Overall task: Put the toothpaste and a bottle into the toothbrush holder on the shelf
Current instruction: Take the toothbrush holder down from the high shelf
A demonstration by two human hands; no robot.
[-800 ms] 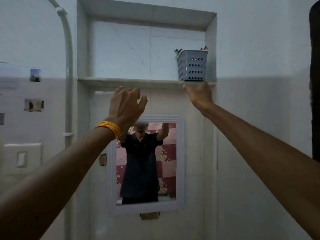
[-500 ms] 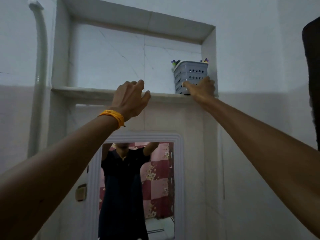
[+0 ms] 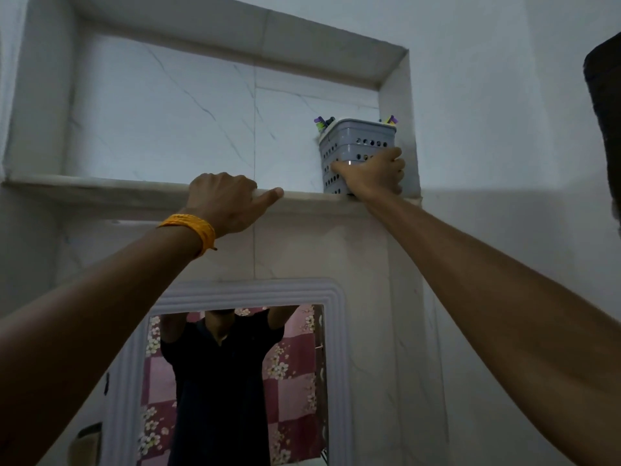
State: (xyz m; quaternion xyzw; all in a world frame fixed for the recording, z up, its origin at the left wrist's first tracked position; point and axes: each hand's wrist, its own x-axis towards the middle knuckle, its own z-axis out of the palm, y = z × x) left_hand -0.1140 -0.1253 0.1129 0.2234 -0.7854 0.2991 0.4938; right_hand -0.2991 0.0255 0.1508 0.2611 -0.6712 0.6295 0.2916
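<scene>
Right of centre in the frame, the grey perforated toothbrush holder (image 3: 356,153) stands upright at the right end of the recessed shelf (image 3: 100,191), just beside the niche wall. Coloured tips, purple and yellow-green, show above its rim; no writing can be read. The right hand (image 3: 374,176) wraps its grip around the holder's lower front. The left hand (image 3: 223,203), yellow band (image 3: 191,230) at the wrist, curls over the shelf edge at centre frame.

The toothbrush holder (image 3: 356,153) stands on the shelf (image 3: 100,188) at its 3 o'clock end — the mirror (image 3: 235,381) hangs below, toward 6 o'clock.
</scene>
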